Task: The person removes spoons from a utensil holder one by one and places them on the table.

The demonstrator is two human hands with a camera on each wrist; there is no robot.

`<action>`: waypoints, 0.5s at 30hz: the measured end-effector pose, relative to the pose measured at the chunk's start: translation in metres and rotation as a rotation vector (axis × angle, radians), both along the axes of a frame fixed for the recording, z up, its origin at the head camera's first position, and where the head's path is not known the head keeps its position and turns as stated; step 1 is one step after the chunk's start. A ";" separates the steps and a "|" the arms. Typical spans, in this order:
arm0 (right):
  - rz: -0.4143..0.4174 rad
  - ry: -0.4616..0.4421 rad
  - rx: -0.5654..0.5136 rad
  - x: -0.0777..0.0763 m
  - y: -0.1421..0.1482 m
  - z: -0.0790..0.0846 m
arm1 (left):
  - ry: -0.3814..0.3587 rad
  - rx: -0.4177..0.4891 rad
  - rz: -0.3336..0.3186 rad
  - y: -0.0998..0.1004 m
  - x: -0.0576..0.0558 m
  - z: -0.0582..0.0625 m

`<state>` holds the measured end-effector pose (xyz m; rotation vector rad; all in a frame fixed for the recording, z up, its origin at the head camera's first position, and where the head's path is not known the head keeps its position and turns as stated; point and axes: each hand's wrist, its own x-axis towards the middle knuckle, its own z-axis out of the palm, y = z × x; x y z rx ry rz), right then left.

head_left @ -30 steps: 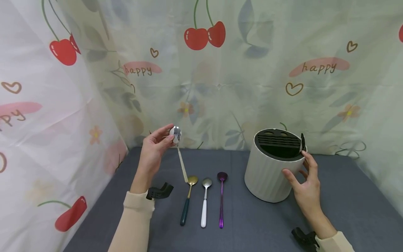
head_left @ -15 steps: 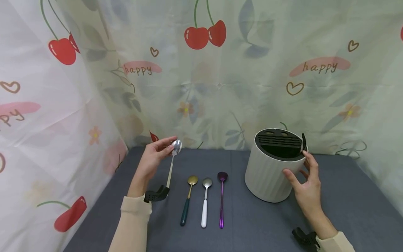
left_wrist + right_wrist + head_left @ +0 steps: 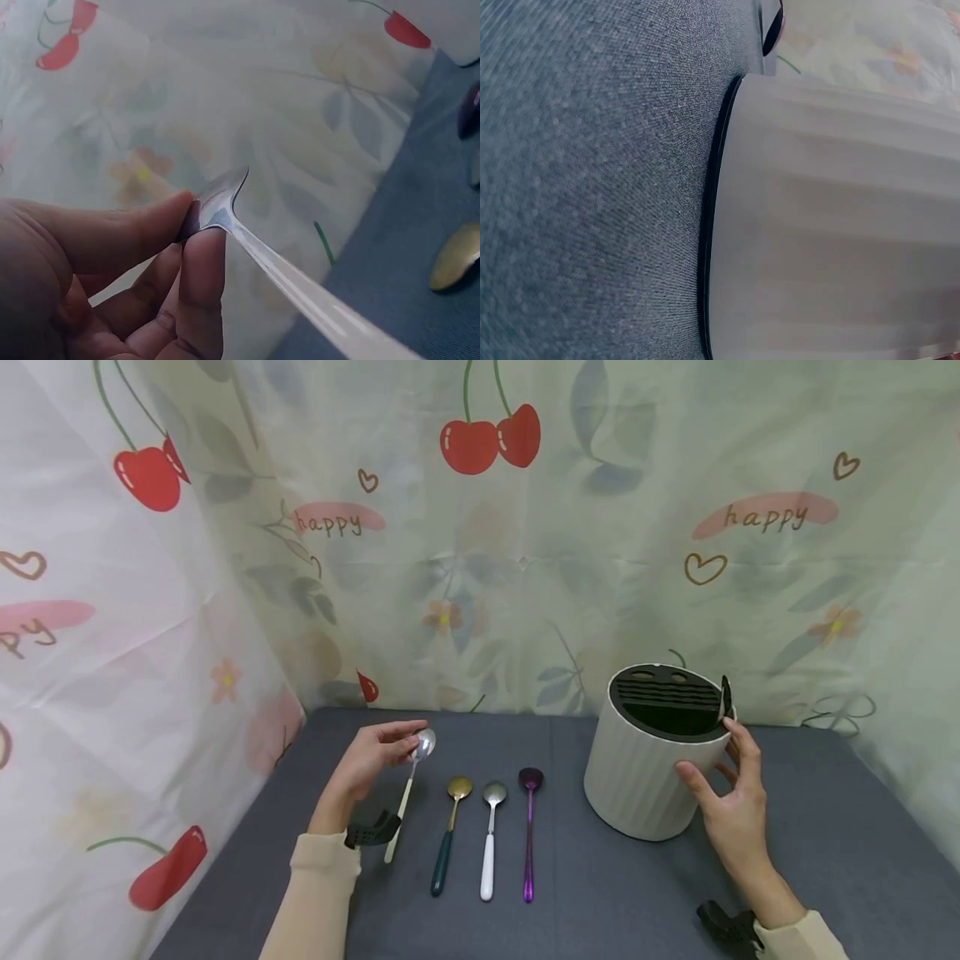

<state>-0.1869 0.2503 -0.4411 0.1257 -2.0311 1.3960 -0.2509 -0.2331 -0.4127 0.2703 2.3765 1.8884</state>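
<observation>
In the head view my left hand [image 3: 375, 756] pinches a spoon [image 3: 403, 806] by its silver bowl, thumb against fingers. Its pale cream handle slants down toward me, partly behind the wrist camera; whether its end touches the cloth I cannot tell. The left wrist view shows the pinched spoon bowl [image 3: 220, 201] close up. To the right my right hand [image 3: 735, 810] holds the side of a ribbed off-white utensil holder [image 3: 645, 785], thumb on its wall and forefinger at its rim. A small black flap [image 3: 725, 697] stands up there. The right wrist view shows the holder's wall [image 3: 840, 217], no fingers.
Between the hands lie a gold spoon [image 3: 442, 852] with a dark green handle, a silver spoon [image 3: 487, 860] with a white handle, and a purple spoon [image 3: 528, 843]. A grey cloth [image 3: 592, 893] covers the table; a printed curtain [image 3: 525, 610] hangs behind.
My left hand has come down with the spoon. Its handle has swung from pointing right to pointing down and left, beside the gold spoon. The right hand and holder stay put.
</observation>
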 end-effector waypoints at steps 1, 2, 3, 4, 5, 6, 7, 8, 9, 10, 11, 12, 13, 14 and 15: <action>0.000 0.003 -0.002 0.000 0.000 0.000 | -0.014 -0.003 -0.005 0.000 -0.001 -0.004; -0.001 0.005 -0.003 0.000 0.000 0.000 | -0.026 -0.009 -0.008 0.000 -0.003 -0.008; -0.001 0.006 -0.004 0.000 0.000 0.000 | -0.040 -0.012 -0.009 0.000 -0.004 -0.011; -0.002 0.005 -0.004 0.000 0.000 0.000 | -0.055 -0.015 -0.010 0.000 -0.005 -0.015; -0.002 0.003 -0.001 0.000 0.000 0.000 | -0.071 -0.016 -0.008 0.000 -0.006 -0.018; -0.001 0.002 0.000 0.000 0.000 0.000 | -0.087 -0.015 -0.004 0.001 -0.006 -0.021; -0.002 0.001 0.000 0.000 0.000 -0.001 | -0.103 -0.014 0.001 0.001 -0.007 -0.025; -0.002 0.000 0.001 0.000 0.000 -0.001 | -0.113 -0.015 0.003 0.000 -0.008 -0.028; -0.001 -0.001 0.001 0.000 0.000 0.000 | -0.128 -0.012 0.009 0.000 -0.009 -0.031; 0.000 -0.002 0.001 0.000 0.000 0.000 | -0.138 -0.009 0.009 0.000 -0.010 -0.034; 0.002 -0.001 0.001 0.000 0.000 0.000 | -0.152 -0.002 0.014 -0.001 -0.011 -0.038; 0.002 -0.001 -0.001 0.000 0.000 0.000 | -0.164 0.000 0.013 -0.002 -0.012 -0.042; 0.002 -0.003 0.000 0.000 0.000 0.000 | -0.174 0.003 0.014 -0.003 -0.013 -0.045; 0.003 -0.004 0.001 0.000 0.000 0.000 | -0.182 0.002 0.013 -0.004 -0.014 -0.048; 0.002 -0.006 0.001 0.000 0.000 0.000 | -0.194 0.002 0.017 -0.004 -0.015 -0.051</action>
